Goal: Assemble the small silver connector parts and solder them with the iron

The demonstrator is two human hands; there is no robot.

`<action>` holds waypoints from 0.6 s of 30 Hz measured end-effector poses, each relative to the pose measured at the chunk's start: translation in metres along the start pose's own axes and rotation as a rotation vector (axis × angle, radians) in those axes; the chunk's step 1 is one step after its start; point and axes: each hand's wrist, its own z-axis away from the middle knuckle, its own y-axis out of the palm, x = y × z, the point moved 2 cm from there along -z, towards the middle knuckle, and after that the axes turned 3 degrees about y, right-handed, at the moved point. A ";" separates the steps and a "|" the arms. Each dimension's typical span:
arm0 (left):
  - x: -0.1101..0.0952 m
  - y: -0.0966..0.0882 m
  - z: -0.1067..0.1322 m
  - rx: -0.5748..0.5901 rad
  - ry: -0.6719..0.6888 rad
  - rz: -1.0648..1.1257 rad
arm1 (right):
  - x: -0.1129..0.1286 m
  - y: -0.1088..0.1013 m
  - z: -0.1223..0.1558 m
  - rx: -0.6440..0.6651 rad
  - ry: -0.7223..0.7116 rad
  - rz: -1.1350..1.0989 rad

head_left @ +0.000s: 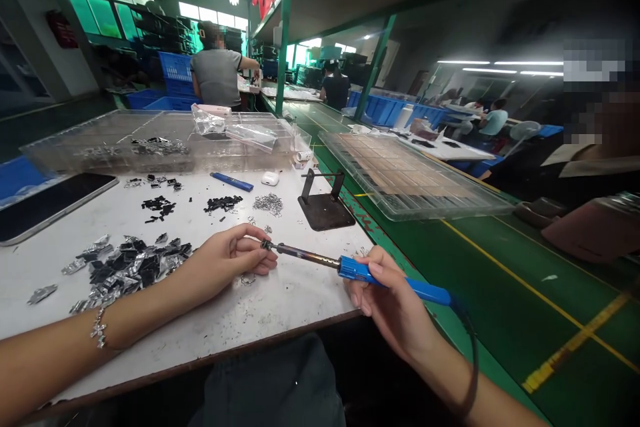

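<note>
Blue-handled, the soldering iron sits grasped in our right fingers: likely light and stiff, best gripped there, behind the metal shaft. Between our left fingers we pinch a small dark part, probably fragile, best taken by its edges.

A phone is lying well to the left of the left hand; a small white case is sitting straight beyond it. Farther out, a person in a grey shirt is facing away near blue crates.
</note>
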 end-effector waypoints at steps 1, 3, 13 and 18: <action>0.000 0.000 0.000 -0.003 0.000 0.004 | 0.000 -0.001 0.000 -0.005 -0.001 -0.009; 0.000 0.000 0.000 -0.005 -0.004 0.009 | 0.000 -0.002 -0.001 -0.017 -0.005 -0.034; 0.003 -0.003 -0.001 -0.027 -0.002 0.038 | -0.001 -0.004 -0.003 0.005 -0.004 -0.045; 0.002 -0.003 0.000 -0.028 0.007 0.033 | 0.009 -0.002 -0.002 -0.026 -0.035 -0.006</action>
